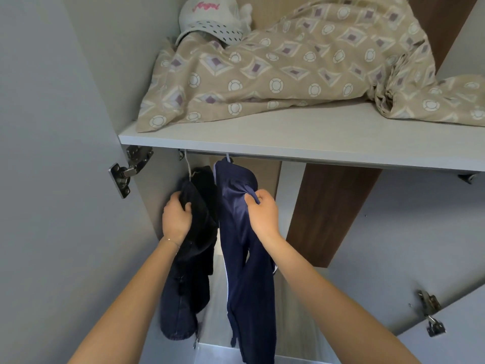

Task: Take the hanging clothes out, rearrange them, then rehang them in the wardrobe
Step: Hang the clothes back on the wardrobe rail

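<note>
Two dark garments hang from the rail (pixel 262 155) under the wardrobe shelf. On the left is a black and dark-denim garment (pixel 183 285) on a white hanger (pixel 188 165). My left hand (pixel 176 217) grips its upper shoulder part. To its right hang navy track trousers (pixel 236 232) with a thin white stripe, their hanger hook just visible at the rail. My right hand (pixel 261 211) pinches a fold of the navy fabric near the top. Both garments reach down toward the wardrobe floor.
The white shelf (pixel 262 139) above carries a crumpled beige patterned sheet (pixel 288 67) and a white cap (pixel 210 19). The left door (pixel 52 179) stands open with its hinge (pixel 126 172) close to my left hand. A brown panel (pixel 328 214) and the right door (pixel 420 232) lie to the right.
</note>
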